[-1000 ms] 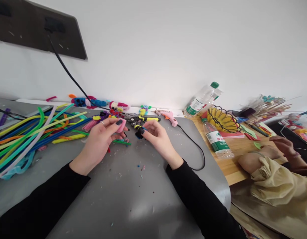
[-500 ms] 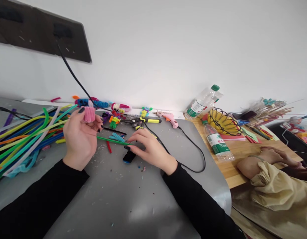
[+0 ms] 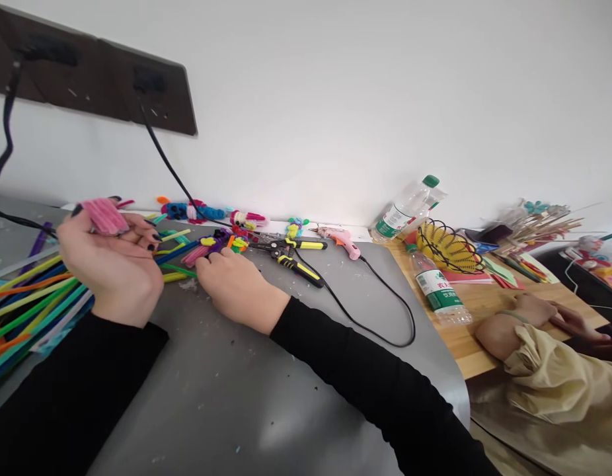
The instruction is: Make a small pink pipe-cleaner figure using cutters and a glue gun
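Note:
My left hand (image 3: 122,258) is raised over the pile of pipe cleaners (image 3: 43,291), its fingers closed on a pink bundle of pipe cleaners (image 3: 106,216). My right hand (image 3: 236,287) is low on the grey table with its fingers curled in and pointing left. Its fingertips are largely hidden, so I cannot make out what they hold. A green pipe cleaner (image 3: 181,270) ends beside them. Just beyond the fingers lie a pink and purple fuzzy piece (image 3: 204,250) and a small green and orange figure (image 3: 238,244).
Yellow-black wire strippers (image 3: 299,268) lie right of my right hand. Behind them rests a pink glue gun (image 3: 343,239) with a looping cord. Fuzzy figures (image 3: 190,210) line the wall. Bottles (image 3: 442,291), a wire basket (image 3: 447,248) and a co-worker's arm (image 3: 509,330) are on the right.
My right hand has moved left and its fingers have curled in. My left hand has shifted left with the pink bundle. The small black, red and blue pieces no longer show.

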{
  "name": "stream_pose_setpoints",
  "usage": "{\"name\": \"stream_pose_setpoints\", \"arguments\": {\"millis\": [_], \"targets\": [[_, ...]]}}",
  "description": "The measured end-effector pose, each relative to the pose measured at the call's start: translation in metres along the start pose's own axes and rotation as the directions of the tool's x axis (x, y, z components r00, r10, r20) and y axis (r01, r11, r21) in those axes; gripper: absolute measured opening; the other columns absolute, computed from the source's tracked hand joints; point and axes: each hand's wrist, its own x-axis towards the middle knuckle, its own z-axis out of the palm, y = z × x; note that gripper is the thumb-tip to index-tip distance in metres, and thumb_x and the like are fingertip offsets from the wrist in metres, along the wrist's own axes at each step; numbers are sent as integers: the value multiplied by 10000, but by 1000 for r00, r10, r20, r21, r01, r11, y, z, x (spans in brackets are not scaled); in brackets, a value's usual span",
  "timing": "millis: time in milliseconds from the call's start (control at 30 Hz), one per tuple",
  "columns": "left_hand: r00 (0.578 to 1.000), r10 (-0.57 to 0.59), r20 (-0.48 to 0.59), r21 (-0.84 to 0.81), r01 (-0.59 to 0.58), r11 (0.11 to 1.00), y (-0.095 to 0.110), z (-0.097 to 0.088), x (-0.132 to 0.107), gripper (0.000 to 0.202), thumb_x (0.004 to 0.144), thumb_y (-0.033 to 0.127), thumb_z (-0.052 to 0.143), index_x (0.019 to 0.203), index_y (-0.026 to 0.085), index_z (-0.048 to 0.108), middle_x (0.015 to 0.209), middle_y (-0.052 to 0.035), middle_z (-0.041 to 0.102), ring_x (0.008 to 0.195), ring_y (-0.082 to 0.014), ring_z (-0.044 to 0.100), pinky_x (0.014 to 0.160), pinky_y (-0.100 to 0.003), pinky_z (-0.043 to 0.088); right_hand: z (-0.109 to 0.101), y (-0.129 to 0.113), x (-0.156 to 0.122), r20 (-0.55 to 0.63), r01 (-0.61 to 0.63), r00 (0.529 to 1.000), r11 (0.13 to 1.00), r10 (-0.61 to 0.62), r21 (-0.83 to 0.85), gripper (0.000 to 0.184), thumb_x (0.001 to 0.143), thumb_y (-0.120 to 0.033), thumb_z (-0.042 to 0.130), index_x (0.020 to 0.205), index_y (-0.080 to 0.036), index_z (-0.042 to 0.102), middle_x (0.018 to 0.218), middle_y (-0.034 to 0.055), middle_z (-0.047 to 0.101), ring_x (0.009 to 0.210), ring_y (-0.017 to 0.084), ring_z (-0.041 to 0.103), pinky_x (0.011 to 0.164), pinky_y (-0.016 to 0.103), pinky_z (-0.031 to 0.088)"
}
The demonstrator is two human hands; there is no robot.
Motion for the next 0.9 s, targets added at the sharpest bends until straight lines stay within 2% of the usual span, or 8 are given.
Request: {"name": "stream_pose_setpoints", "arguments": {"millis": [133,267,367,433,567,633,733,900], "targets": [[997,68,-38,42,-66,997,-1,-6,12,147,776,234,406,636,235,451,580,9,324,547,-158,397,491,-262,316,-19,11,-24,80,-19,997,998,24,-58,242,943,38,463,1034,-69,660,1029,160,682,995,275,612,864,374,490],[997,58,-50,72,-55,996,-2,-9,19,86,720,296,433,649,249,426,574,19,299,534,-154,372,473,-260,293,-32,29,-54,44,-178,983,982,176,61,246,977,0,448,1060,-110,652,1056,113,651,889,208,594,760,323,468],[998,55,24,69,-56,996,-2,-7,6,63,714,298,489,709,236,483,563,21,398,512,-142,390,466,-259,310,-32,36,-62,-8,-247,968,958,251,146,255,1007,-21,432,1089,-128,649,1055,87,638,862,176,583,748,303,452],[989,86,118,76,-96,993,-3,-4,-7,84,740,305,535,766,227,518,563,17,481,495,-143,437,460,-265,331,-29,36,-58,-12,-215,976,969,218,119,213,1017,-53,474,1056,-126,670,1057,99,640,893,194,580,771,320,453],[955,172,241,82,-197,977,-5,0,-23,153,751,294,580,875,218,534,613,32,542,481,-134,496,420,-251,327,-20,35,-29,-114,-101,987,989,113,103,188,1040,-112,504,1083,-128,686,1094,128,652,993,241,585,850,365,483],[947,246,207,64,-264,962,-8,0,-19,210,728,307,578,910,218,523,674,45,539,482,-117,499,402,-245,315,-16,34,-4,-189,-28,981,995,46,97,259,1033,-50,455,1163,-133,664,1124,115,670,1038,241,592,913,371,490],[942,315,116,58,-323,945,-14,-2,-5,284,671,330,529,930,222,483,767,48,526,492,-91,476,396,-242,289,-10,33,38,-196,84,977,996,-77,28,291,1015,-24,486,1244,-142,621,1217,94,688,1135,248,595,953,358,491],[951,300,78,137,-309,941,-21,-6,10,312,672,335,455,964,232,415,834,47,489,502,-71,414,432,-238,277,-10,28,80,-93,152,982,978,-166,-145,292,991,-15,577,1262,-120,609,1267,105,691,1305,274,550,1052,388,453]]}}
